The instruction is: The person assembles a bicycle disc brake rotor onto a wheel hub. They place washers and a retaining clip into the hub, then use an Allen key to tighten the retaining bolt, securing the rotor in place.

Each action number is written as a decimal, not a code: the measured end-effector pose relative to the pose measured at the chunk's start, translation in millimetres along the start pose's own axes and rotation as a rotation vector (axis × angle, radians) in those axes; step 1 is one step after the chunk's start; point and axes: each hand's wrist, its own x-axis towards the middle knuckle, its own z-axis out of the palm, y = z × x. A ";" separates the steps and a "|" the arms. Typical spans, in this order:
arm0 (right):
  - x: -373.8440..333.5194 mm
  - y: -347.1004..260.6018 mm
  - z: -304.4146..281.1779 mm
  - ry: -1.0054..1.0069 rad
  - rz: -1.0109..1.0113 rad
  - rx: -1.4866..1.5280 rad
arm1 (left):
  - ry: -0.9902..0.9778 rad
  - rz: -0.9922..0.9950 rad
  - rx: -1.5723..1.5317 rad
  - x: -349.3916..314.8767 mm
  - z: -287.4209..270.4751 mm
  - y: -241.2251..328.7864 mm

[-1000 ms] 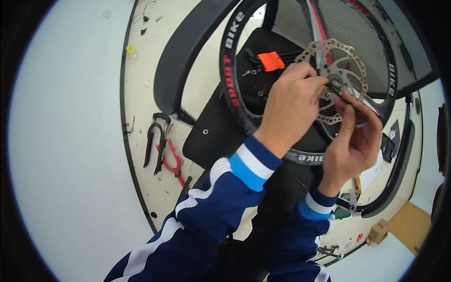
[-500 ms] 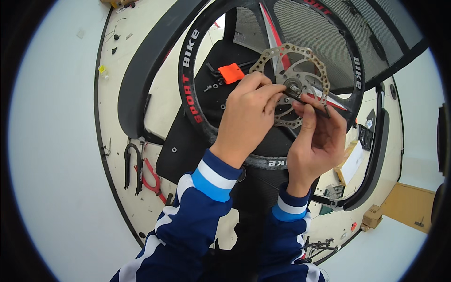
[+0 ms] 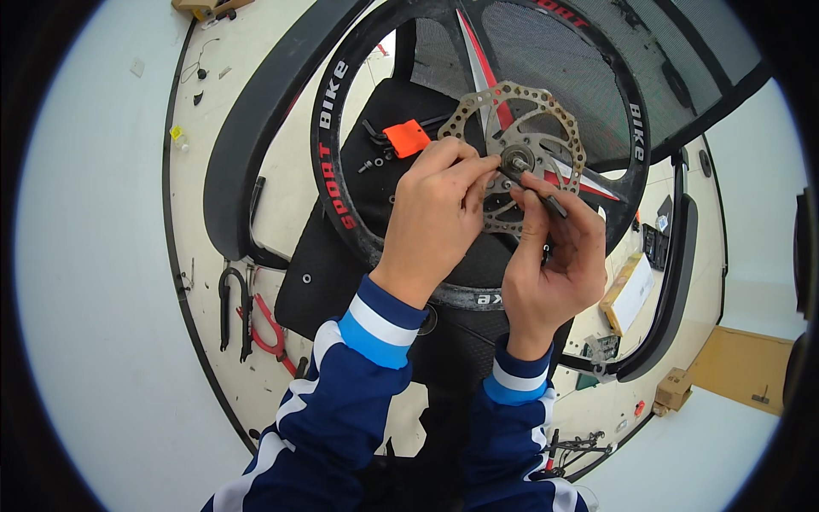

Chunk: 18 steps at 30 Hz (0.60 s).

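Left hand: left of the hub (image 3: 518, 160), thumb and forefinger pinched on one end of a slim dark tool (image 3: 555, 207).
Right hand: nearer and to the right, fingers closed around the same tool's other end.
Dark tool: slanting between the hands, across the near side of the hub — whether it touches is unclear.
Wheel (image 3: 474, 51): black-rimmed, red-and-white spokes, a silver brake disc (image 3: 536, 99) at its centre.
Chair seat (image 3: 328, 290): black, beneath the wheel, an orange holder (image 3: 406, 137) on its far left.
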 end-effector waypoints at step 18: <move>5.3 -0.3 6.4 -0.019 -0.026 -0.125 | 0.028 0.033 -0.022 -0.8 5.1 0.0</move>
